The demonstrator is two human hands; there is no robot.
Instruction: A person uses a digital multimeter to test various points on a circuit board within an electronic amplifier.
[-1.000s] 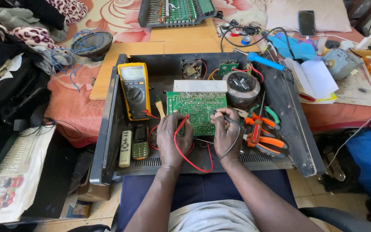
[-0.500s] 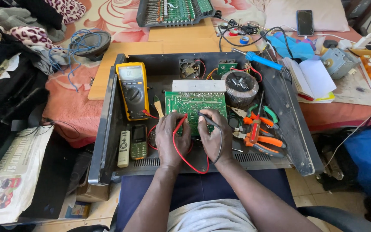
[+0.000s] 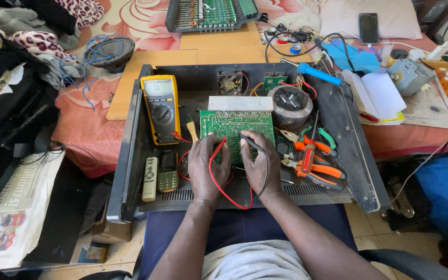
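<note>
Left hand (image 3: 208,166) grasping the red probe (image 3: 218,149) and right hand (image 3: 260,162) grasping the black probe (image 3: 250,142), both applied to the green circuit board (image 3: 237,127); yellow multimeter (image 3: 161,108) connected, probing evidently under way.

Two hands, left hand (image 3: 208,166) and right hand (image 3: 260,163), each grip one probe: one red probe (image 3: 218,149), one black probe (image 3: 249,141), over one green circuit board (image 3: 234,124). Left of the grip lie one yellow multimeter (image 3: 160,108), one remote (image 3: 150,179) and one phone (image 3: 168,177). Right of it sits one round transformer (image 3: 290,106).
</note>
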